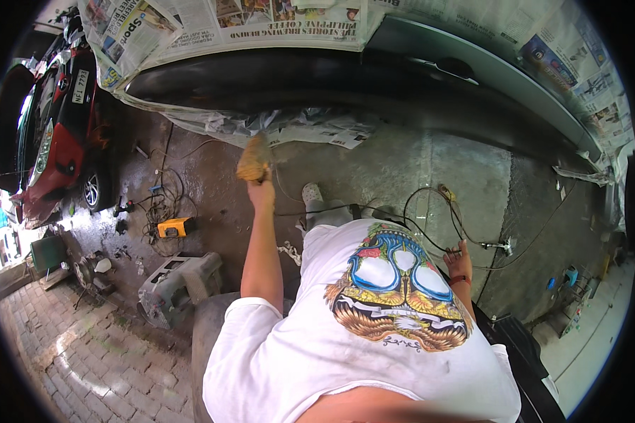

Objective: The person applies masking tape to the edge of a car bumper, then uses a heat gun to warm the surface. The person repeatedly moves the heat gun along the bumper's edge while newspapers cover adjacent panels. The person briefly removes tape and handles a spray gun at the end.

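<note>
My left hand (262,189) reaches forward, closed around a bunched tan-brown cloth (252,161). The cloth is just short of the lower edge of a long dark car body panel (261,81), where crumpled masking sheet (282,127) hangs. Whether the cloth touches that sheet I cannot tell. My right hand (458,264) is low on the right, its fingers partly bent at a looped black hose (408,220). A fitting with a silver metal end (506,246) shows just beyond that hand. Whether the fingers grip the hose is unclear.
Newspaper (212,32) covers the car around the dark panel. On the left lie tangled cables, a yellow box-shaped device (175,227) and a grey plastic crate (180,282). A red car (56,134) stands farther left. A small rack (575,303) is at right.
</note>
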The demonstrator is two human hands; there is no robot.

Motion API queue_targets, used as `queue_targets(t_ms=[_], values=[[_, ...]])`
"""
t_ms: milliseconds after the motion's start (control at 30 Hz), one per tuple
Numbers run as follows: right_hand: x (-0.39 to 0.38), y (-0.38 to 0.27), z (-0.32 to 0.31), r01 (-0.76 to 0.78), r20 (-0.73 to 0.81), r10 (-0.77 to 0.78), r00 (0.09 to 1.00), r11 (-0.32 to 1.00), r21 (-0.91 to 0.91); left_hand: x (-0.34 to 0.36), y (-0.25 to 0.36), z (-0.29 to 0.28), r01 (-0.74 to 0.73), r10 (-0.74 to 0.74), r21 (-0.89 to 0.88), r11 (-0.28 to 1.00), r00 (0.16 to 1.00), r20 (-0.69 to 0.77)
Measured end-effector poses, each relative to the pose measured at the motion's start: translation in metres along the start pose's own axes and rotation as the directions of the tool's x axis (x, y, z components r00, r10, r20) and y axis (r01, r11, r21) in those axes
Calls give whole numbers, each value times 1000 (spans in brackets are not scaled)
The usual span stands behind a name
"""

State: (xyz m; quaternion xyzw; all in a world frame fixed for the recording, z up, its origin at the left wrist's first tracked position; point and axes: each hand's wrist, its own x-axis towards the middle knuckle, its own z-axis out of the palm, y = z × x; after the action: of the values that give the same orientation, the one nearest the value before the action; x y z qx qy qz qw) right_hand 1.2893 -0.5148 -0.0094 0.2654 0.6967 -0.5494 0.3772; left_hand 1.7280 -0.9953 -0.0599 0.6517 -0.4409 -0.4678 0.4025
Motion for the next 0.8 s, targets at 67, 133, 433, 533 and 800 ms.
queue_targets(t_ms=[67, 133, 433, 533, 800], values=[[1, 1, 5, 13, 5, -13, 1000, 999, 37, -15, 5, 18, -154, 135, 95, 984, 975, 178], [2, 3, 12, 4, 64, -5, 998, 1000, 25, -40, 14, 45, -207, 139, 167, 964, 927, 347], [5, 18, 33, -3, 68, 4, 998, 1000, -21, -88, 86, 90, -335, -21, 281, 899, 608, 794], [6, 23, 37, 11, 77, -8, 997, 999, -38, -67, 80, 56, -238, 74, 162, 957, 747, 661], [7, 28, 57, -2, 123, 9, 992, 998, -63, 45, 63, -91, 61, -68, -103, 993, 996, -64]])
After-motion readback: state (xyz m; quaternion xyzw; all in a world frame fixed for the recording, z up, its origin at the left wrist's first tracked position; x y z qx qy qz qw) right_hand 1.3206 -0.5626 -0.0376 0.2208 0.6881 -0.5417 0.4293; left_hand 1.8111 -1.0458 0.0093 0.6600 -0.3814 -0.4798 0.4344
